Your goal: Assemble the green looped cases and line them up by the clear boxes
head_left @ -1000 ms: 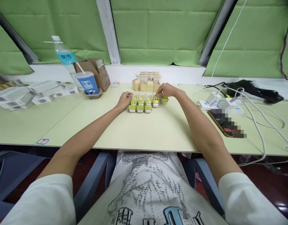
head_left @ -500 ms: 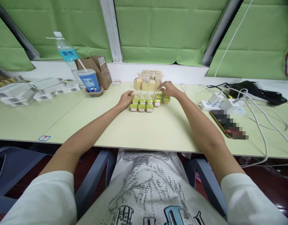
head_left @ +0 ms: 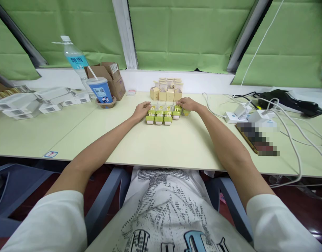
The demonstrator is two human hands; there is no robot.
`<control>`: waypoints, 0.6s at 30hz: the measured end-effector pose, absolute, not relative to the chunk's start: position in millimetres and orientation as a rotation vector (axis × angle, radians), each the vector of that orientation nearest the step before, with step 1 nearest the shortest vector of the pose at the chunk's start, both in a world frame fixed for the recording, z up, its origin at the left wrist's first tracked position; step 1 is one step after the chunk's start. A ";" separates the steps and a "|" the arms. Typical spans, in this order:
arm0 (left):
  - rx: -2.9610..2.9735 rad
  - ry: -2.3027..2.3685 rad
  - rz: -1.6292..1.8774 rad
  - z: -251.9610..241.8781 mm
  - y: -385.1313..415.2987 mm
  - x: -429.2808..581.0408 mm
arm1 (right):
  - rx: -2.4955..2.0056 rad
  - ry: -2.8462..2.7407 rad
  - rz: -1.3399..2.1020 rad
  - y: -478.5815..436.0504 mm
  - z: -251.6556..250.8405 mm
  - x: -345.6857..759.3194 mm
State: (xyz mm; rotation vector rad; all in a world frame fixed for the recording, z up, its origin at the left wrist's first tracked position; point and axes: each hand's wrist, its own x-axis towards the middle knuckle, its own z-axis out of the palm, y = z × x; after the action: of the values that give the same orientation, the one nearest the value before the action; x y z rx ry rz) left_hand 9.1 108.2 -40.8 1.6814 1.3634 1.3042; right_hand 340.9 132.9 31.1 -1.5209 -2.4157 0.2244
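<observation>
Small green-and-white pieces (head_left: 158,120) with yellow loops on top stand close together in short rows on the table. At the left end of these rows, the fingertips of my left hand (head_left: 141,110) rest against the side, fingers extended and holding nothing visible. My right hand (head_left: 188,104) is at the back right corner, its fingers bent down and closed on a green piece (head_left: 177,111) there. Another green piece (head_left: 186,113) sits below that hand, partly covered by it. Clear tops show behind the front row, too small to make out.
Behind the rows stand several cream paper boxes (head_left: 163,94). To the left are a blue cup (head_left: 100,91) with a straw, a water bottle (head_left: 76,61), a cardboard box (head_left: 116,82) and white cartons (head_left: 18,101). A phone (head_left: 251,138), power strip (head_left: 233,118) and cables lie right.
My right hand has lowered and its fingers have come down onto the right end of the rows. My left hand stays at the left end. The view has shifted slightly.
</observation>
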 end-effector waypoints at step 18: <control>1.643 1.306 1.334 -46.3 115.7 7.2 | -1.430 -2.343 0.298 124.9 40.5 343.7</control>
State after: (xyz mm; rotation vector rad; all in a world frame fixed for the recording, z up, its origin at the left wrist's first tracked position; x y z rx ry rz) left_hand 7.2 115.7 -46.3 1.6430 1.3064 1.3338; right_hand 343.7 124.9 40.5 -1.4303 -2.3434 0.2982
